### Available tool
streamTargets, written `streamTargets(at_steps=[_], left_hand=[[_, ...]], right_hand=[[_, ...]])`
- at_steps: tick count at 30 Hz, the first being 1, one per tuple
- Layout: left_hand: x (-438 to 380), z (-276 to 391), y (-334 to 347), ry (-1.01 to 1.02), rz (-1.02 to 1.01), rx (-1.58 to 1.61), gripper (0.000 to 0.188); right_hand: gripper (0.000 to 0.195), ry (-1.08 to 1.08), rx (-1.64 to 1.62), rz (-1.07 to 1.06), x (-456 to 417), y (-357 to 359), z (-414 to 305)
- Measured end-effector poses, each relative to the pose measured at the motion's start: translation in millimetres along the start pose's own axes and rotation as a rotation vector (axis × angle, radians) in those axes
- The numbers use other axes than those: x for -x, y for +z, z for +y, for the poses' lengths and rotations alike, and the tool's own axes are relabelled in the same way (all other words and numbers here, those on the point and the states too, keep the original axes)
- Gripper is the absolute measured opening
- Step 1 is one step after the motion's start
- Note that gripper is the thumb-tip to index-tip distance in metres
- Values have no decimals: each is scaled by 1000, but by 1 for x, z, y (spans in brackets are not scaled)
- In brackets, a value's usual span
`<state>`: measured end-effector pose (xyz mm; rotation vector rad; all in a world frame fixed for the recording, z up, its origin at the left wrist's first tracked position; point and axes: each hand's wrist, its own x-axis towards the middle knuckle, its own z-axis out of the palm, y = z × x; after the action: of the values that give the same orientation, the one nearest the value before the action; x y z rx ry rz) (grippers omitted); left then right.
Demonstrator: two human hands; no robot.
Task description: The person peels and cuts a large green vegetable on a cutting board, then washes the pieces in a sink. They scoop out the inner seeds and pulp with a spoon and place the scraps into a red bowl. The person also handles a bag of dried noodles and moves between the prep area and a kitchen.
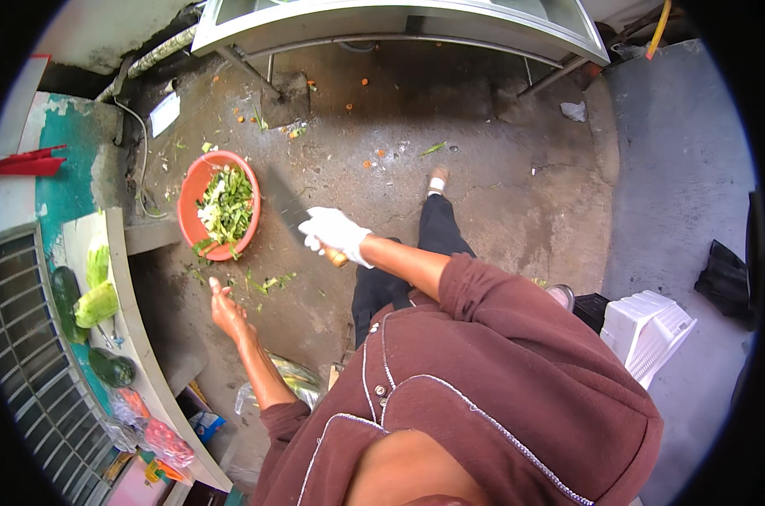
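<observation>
My right hand (335,234), in a white glove, grips the wooden handle of a broad-bladed kitchen knife (289,203). The blade points up and left, towards an orange-red plastic basin (185,218) on the floor. Chopped leafy greens (227,199) with pale pieces lie in the basin, and a few hang over its near rim. Bare and wet-looking, my left hand (227,310) is just below the basin; no object shows in it, and its fingers are partly curled and hard to make out. Scraps of greens (268,283) lie on the floor to its right.
A ledge (126,303) at left holds light-green squashes (96,303), dark-green vegetables (112,368) and bagged red produce (167,441). A metal-framed table (395,31) stands ahead. White plastic crates (641,329) are at right. Carrot slices and scraps dot the wet concrete floor (521,215).
</observation>
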<state>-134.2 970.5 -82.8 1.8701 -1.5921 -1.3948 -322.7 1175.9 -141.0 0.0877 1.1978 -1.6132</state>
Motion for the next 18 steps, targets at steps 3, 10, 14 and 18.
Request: streamTargets(at_steps=[3,10,14,18], left_hand=[[2,-35,-47,69,-33,207,77],[33,-75,-53,-39,-36,613,91],[34,-118,-35,-104,-20,778,89],[48,-168,-10,-249,-19,875,85]], right_hand=[[26,-3,335,-276,15,67,18],[42,-680,1383,-540,50,115,82],[45,-628,1501,-705,57,95,116],[51,-462,1502,-788,76,56,129]])
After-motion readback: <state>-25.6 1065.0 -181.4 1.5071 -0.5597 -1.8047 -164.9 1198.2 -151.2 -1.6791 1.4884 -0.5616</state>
